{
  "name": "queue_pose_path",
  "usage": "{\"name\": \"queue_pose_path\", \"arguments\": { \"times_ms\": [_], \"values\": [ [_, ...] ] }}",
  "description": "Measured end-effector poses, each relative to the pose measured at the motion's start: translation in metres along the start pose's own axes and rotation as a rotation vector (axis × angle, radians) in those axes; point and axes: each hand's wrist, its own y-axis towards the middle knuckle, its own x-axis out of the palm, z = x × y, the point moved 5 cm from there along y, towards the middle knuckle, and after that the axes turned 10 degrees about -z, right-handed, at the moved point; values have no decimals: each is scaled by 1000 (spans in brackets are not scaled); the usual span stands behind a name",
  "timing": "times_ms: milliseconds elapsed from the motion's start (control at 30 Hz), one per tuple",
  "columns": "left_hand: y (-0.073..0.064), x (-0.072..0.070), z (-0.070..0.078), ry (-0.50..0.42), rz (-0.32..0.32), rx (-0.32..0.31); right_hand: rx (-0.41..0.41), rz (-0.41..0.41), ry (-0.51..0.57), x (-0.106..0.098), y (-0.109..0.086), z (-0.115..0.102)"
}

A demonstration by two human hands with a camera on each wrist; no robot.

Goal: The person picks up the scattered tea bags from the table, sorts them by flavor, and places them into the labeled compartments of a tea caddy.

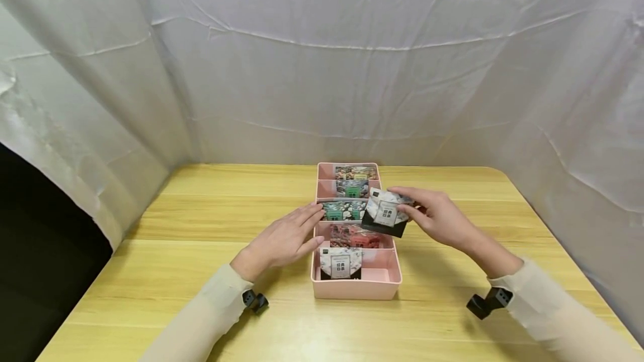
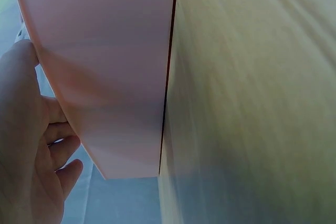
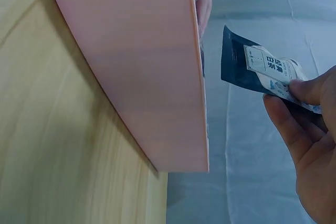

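Observation:
A pink divided box (image 1: pixel 356 290) stands lengthwise on the table, with printed sachets in its compartments. My right hand (image 1: pixel 443 219) pinches a black-and-white tea sachet (image 1: pixel 386 213) above the box's right side. In the right wrist view, thumb and fingers grip one end of that tea sachet (image 3: pixel 265 65), clear of the box wall (image 3: pixel 136 72). My left hand (image 1: pixel 284 239) rests at the box's left rim with extended fingers. The left wrist view shows the left hand (image 2: pixel 37 135) touching the box's top edge. A similar white-and-black sachet (image 1: pixel 341 263) stands in the front compartment, left side.
Behind it, the compartments hold red sachets (image 1: pixel 354 236), green-labelled sachets (image 1: pixel 334 211), another green-labelled sachet (image 1: pixel 352 188) and a yellow-labelled sachet (image 1: pixel 355 172) at the back. The wooden table (image 1: pixel 211 200) extends on both sides. A pale curtain (image 1: pixel 322 71) hangs behind the table.

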Motion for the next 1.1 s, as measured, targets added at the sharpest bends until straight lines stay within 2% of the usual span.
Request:
{"name": "queue_pose_path", "arguments": {
  "times_ms": [300,467,767,1100],
  "values": [
    [2,1,-1,-1,8,3,-1,-19,31,13,-5,-10],
    [2,1,-1,-8,15,10,-35,-29,71,24,-7,-16],
    [2,3,-2,-8,21,5,-22,-88,105,46,-9,-21],
    [1,3,-1,-11,13,1,-41,-128,81,63,-12,-27]
  ]
}}
